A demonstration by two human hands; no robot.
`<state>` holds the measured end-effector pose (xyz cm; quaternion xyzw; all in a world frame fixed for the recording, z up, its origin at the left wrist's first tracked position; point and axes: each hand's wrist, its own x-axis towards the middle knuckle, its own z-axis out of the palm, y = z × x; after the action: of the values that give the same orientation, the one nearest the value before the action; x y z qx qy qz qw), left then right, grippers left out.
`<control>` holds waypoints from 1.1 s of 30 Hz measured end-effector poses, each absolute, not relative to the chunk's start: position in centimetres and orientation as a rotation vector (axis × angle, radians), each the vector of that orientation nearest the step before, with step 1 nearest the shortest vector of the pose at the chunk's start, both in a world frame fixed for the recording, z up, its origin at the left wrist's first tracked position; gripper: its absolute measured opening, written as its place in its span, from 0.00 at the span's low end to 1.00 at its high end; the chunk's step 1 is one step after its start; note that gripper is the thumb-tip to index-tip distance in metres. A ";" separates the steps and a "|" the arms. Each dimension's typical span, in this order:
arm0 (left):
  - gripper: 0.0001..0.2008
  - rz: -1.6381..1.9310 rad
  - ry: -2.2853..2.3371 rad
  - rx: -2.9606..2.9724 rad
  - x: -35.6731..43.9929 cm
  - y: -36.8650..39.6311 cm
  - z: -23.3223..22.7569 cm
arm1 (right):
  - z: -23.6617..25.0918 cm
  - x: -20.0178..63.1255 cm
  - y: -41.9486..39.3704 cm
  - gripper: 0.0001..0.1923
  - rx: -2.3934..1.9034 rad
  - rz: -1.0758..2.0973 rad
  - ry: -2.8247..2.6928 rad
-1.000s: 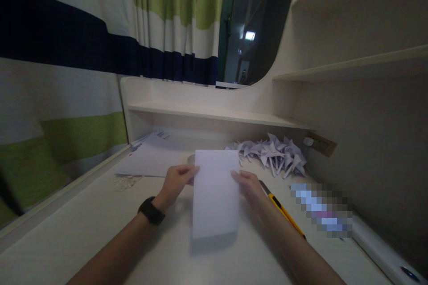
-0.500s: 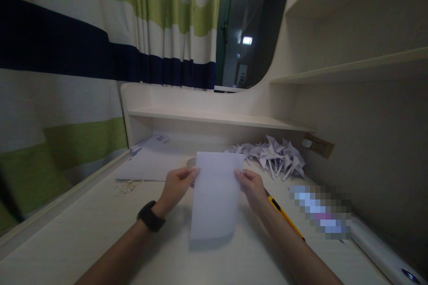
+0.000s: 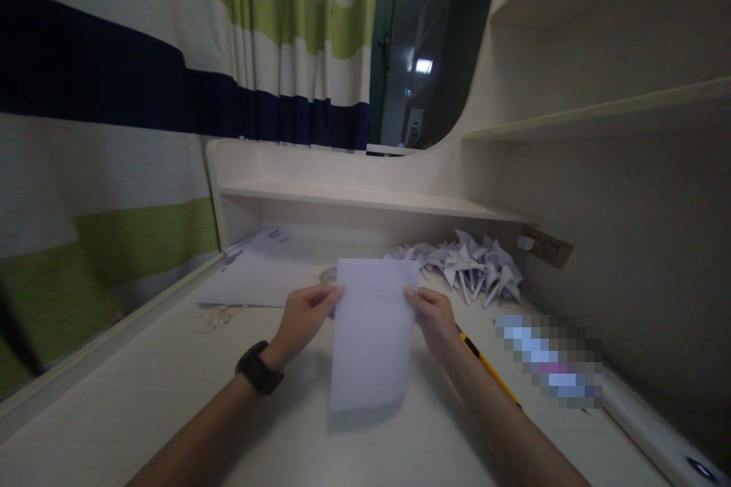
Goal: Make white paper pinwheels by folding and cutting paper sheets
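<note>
- The left hand and right hand were pinched on opposite side edges of a white sheet, held over the counter.
- A paper stack lay back left — small pale loops just in front.
- Paper pinwheels were heaped back right, partly hidden by the sheet.
- The right forearm partly covered a yellow cutter.

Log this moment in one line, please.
left hand: pinches paper, left edge | right hand: pinches paper, right edge | cutter: right of paper | pinwheels: heaped behind
</note>
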<state>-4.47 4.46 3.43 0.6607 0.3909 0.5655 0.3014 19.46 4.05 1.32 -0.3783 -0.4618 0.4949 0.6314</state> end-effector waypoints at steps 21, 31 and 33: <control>0.16 1.590 0.999 1.593 -4.0 5.3 6.6 | 1.6 19.5 3.8 0.17 -0.900 1.108 -1.061; 0.14 1.795 1.217 1.519 -3.2 6.4 5.8 | 1.9 19.0 3.5 0.21 -0.967 1.157 -1.093; 0.14 1.797 1.228 1.509 -3.4 6.7 5.2 | 2.0 18.8 3.4 0.22 -0.990 1.146 -1.095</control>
<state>-3.37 6.68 5.21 0.5525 0.4496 0.6579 0.2443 18.81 3.39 1.98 -0.4259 -0.4712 0.4933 0.5943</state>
